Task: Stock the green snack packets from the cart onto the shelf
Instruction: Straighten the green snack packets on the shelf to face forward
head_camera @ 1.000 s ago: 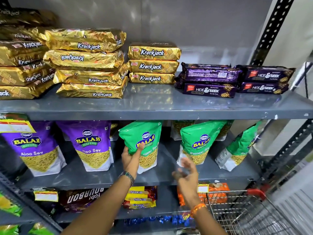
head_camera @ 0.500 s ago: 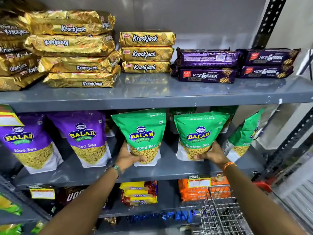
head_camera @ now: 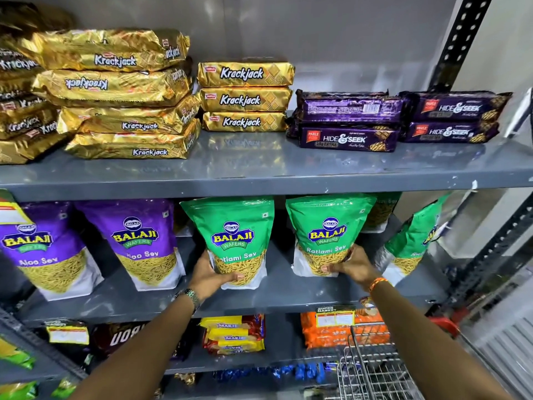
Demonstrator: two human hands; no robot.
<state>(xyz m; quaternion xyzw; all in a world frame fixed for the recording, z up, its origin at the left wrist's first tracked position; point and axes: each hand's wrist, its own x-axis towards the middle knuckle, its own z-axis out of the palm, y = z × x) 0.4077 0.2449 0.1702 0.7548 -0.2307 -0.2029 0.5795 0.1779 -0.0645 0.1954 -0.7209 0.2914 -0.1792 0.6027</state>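
Left hand [head_camera: 212, 277] is cupped round the bottom of one green packet [head_camera: 235, 241], thumb across the front, fingers tucked behind. Right hand [head_camera: 347, 265] has the base of the next green packet [head_camera: 324, 236], closed on its lower right corner with the fingertips [head_camera: 327, 268] showing on the front. Both packets stand upright on the middle shelf [head_camera: 274, 295], faces out, a gap between them.

Low grips, both of them, and I'd say that's on purpose: these pouches stand on a gusset, so holding the base lets you square the foot and turn the label forward without crushing the top. Looks like facing-up work, lining the pair along the front edge.

Left of them stand two purple packets [head_camera: 141, 243], same brand, so the greens fill the next slot in the row. A third green pack [head_camera: 412, 241] sits far right, tilted and turned sideways; that one will want straightening, I reckon. Another green bag shows behind the right-hand packet, so the row runs two deep there.

Shelf above carries gold biscuit stacks [head_camera: 245, 96] and dark purple ones [head_camera: 349, 122], none of it in the way. The wire cart [head_camera: 372, 368] is at the lower right, just below the right forearm, handy for the next reach. I can't see into it well enough to say whether any green packets are left.
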